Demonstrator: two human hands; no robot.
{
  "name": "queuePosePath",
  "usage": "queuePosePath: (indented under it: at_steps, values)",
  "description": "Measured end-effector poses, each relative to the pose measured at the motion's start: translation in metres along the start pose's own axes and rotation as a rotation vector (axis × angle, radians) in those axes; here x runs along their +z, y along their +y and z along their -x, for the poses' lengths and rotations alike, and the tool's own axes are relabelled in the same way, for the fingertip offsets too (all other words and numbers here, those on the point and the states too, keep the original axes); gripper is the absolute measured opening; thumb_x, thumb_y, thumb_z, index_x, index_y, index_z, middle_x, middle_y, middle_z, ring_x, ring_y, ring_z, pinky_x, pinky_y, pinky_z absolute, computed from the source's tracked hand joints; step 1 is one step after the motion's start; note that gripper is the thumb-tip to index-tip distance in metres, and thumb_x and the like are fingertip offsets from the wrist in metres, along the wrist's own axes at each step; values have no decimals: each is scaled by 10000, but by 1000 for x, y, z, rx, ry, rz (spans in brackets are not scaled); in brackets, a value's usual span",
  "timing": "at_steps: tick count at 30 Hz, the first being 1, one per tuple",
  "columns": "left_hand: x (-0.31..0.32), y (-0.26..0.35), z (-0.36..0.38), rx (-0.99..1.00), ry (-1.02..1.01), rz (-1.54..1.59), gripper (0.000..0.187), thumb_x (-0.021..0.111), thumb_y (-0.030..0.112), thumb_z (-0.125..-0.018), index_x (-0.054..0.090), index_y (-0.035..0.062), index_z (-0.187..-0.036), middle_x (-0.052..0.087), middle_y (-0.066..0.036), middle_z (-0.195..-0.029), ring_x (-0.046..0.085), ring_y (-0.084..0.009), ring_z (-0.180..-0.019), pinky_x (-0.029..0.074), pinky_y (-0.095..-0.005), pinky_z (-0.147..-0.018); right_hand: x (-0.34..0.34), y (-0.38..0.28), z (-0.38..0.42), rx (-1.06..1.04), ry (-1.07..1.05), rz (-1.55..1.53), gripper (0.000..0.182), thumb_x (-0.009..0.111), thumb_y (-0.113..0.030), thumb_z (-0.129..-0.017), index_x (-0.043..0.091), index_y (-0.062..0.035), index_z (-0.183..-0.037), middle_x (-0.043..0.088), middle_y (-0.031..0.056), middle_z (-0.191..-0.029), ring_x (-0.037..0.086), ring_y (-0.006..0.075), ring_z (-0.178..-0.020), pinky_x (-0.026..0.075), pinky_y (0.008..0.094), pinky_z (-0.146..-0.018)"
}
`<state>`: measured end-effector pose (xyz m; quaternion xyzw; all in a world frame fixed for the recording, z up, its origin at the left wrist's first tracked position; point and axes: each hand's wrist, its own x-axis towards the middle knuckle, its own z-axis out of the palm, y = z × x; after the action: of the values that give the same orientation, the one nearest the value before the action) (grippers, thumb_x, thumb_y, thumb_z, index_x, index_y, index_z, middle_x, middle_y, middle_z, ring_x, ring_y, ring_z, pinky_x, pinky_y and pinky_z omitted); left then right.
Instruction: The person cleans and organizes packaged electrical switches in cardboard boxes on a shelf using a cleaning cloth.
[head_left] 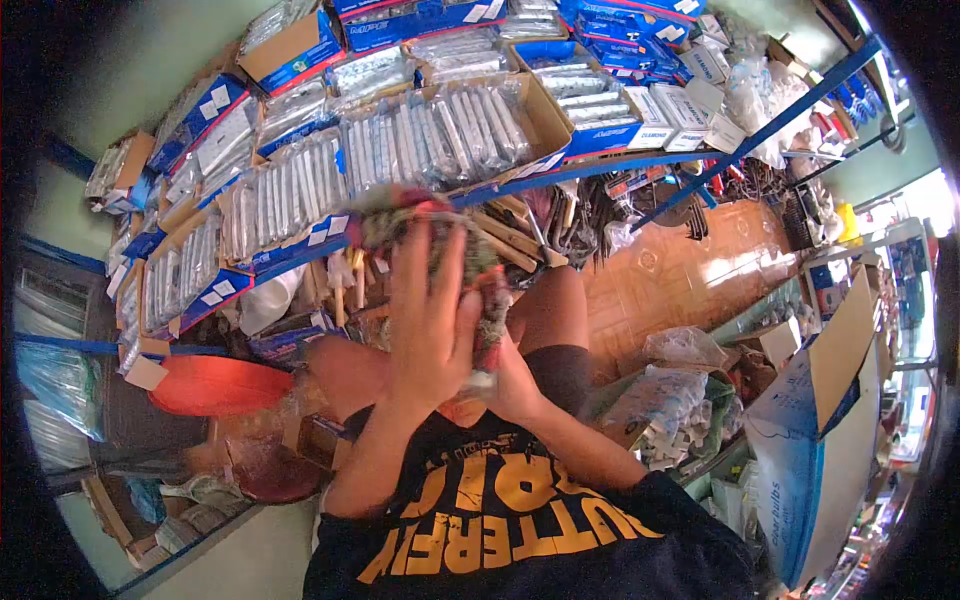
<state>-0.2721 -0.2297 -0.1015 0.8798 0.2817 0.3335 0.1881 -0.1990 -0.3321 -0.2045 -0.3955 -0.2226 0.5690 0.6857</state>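
Across the front edge of the shelf (590,164), in my feed, a bunched patterned cloth (478,262) is up in the air between both hands. My left hand (428,315) lies along it with fingers extended; my right hand (515,385) supports its near end, fingertips hidden. I judge it light, soft and limp, neither slippery nor fragile, best gripped by a thick fold. Blur keeps me from telling whether it wraps anything stiff.
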Motion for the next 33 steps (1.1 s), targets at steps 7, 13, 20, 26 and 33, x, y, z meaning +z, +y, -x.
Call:
queuePosePath:
  at_steps: [7,13,20,26,33]
  values:
    - [35,42,56,54,-260,160,588,572,128,-834,401,56,-1392,337,-270,-1385,336,-476,-1266,269,-539,-1046,-9,-71,-8,-31,101,-131,744,286,-614,-952,281,-63,-1451,398,100,-1413,383,227,-1303,332,349,-1066]
    - [24,23,40,-8,-56,38,587,562,144,-872,360,51,-1416,335,-266,-1393,345,-488,-1255,286,-534,-1040,8,-78,-10,-250,-4,184,736,507,-544,-921,329,-28,-1415,485,53,-1276,436,161,-1199,359,297,-1005]
    - [0,-25,50,-382,106,631,595,578,101,-902,305,-6,-1420,437,-194,-1358,414,-252,-1280,318,-347,-1060,24,-61,0,-235,-61,272,538,544,-273,-932,382,30,-1346,460,117,-1291,478,201,-1144,405,341,-962]
    - [13,3,73,-596,344,1040,397,605,100,-904,436,-24,-1241,566,-98,-1083,545,-161,-983,464,-311,-838,27,-58,-37,-532,170,988,409,522,-154,-931,424,36,-1279,417,204,-1291,377,328,-1230,256,394,-1065]
    - [-9,-8,48,-432,415,614,318,578,137,-925,483,-21,-1184,593,-121,-1019,581,-189,-906,466,-325,-802,73,-59,-26,-431,132,495,399,494,-140,-969,361,22,-1308,477,110,-1229,472,174,-1098,395,304,-931]
